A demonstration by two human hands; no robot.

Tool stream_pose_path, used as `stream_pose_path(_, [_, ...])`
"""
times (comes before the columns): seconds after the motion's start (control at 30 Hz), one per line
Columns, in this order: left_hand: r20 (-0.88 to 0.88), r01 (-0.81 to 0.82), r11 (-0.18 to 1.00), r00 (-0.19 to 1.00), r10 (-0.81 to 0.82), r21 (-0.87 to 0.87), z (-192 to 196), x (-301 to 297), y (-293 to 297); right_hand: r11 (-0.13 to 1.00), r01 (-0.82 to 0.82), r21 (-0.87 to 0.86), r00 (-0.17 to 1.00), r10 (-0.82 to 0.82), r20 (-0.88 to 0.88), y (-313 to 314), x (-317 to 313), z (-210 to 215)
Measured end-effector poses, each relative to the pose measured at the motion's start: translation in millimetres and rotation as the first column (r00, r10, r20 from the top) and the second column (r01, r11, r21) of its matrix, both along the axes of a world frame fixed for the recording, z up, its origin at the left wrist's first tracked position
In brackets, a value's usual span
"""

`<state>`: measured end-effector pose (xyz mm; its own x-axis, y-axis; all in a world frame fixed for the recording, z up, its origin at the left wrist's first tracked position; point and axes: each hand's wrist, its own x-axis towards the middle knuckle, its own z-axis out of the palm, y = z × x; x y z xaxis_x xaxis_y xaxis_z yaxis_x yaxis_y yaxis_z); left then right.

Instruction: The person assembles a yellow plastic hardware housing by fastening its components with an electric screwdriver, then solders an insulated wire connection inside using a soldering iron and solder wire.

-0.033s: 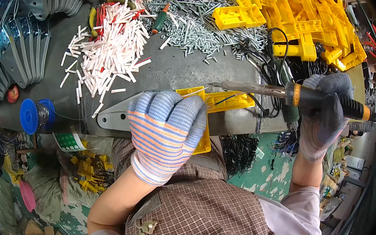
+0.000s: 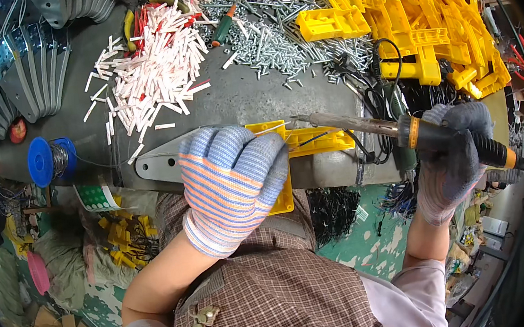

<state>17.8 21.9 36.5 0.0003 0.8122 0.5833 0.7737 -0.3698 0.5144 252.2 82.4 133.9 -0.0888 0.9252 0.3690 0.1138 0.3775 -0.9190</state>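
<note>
My right hand (image 2: 452,158), in a striped glove with dark fingers, is closed around the handle of a soldering iron (image 2: 361,124). The iron's shaft runs left, and its tip meets the end of a thin white wire (image 2: 271,128). That wire sticks out of my left hand (image 2: 231,173), gloved in blue and orange stripes, its fingers pinched together. Beneath the left hand lie a yellow plastic housing (image 2: 321,140) and a flat grey metal bracket (image 2: 155,164). A dark lead crosses the housing. Part of the housing and bracket is hidden by the left hand.
A blue spool of solder wire (image 2: 42,161) stands at left, below stacked metal brackets (image 2: 33,80). Farther back lie a heap of white-ended pieces (image 2: 151,73), loose screws (image 2: 268,46), a screwdriver (image 2: 224,26) and piled yellow housings (image 2: 412,10). Black cable (image 2: 375,105) lies near the iron.
</note>
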Motion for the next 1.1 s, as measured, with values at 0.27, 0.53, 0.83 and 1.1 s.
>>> stream_pose_path(0.27, [0.008,-0.011,1.000,1.000,0.011,0.000,-1,1,1,0.999,0.035,0.008,0.999,-0.035,-0.002,-2,-3,-3])
stream_pose_path(0.53, [-0.021,-0.052,0.999,0.998,0.052,0.005,-4,4,0,0.998,0.057,0.024,0.998,-0.057,0.005,-3,-9,1])
stream_pose_path(0.83, [-0.031,0.044,0.997,0.998,-0.046,-0.066,6,5,-35,0.994,0.039,0.106,0.998,-0.044,0.049,-22,6,6])
stream_pose_path(1.1, [-0.095,-0.023,1.000,0.995,0.021,-0.012,0,5,-28,1.000,0.000,0.009,0.997,-0.001,0.081,-27,-3,6])
